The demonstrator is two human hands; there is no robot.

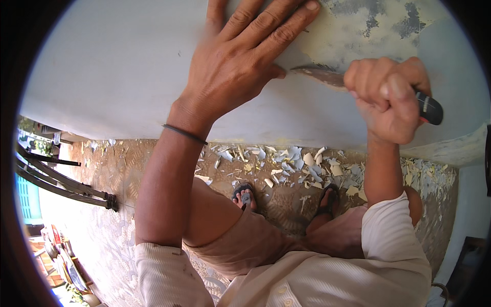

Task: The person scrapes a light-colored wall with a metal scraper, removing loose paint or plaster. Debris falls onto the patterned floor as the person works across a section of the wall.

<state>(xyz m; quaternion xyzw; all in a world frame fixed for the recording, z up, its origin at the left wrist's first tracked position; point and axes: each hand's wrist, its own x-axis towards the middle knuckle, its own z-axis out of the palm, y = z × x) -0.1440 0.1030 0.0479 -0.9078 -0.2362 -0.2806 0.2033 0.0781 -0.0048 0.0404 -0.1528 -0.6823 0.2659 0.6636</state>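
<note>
Fingers spread, my left hand (234,61) lies flat against a pale grey painted wall (115,69) and holds nothing. My right hand (391,92) is wrapped around a bladed hand scraper (324,76), whose black handle end with a red detail sticks out past the fist. Its worn metal blade points left, the tip against or very near the wall, just right of my left thumb. Above the blade, a stripped patch (356,34) shows a cream layer with dark grey blotches. Whether the blade is under the paint edge I cannot tell.
Curled paint flakes (295,161) litter the patterned tile floor (126,238) along the wall's foot, around my sandalled feet (245,195). At left stands a dark curved frame (69,184), with assorted household items (63,253) beyond it. A dark wooden piece (466,264) is at the lower right.
</note>
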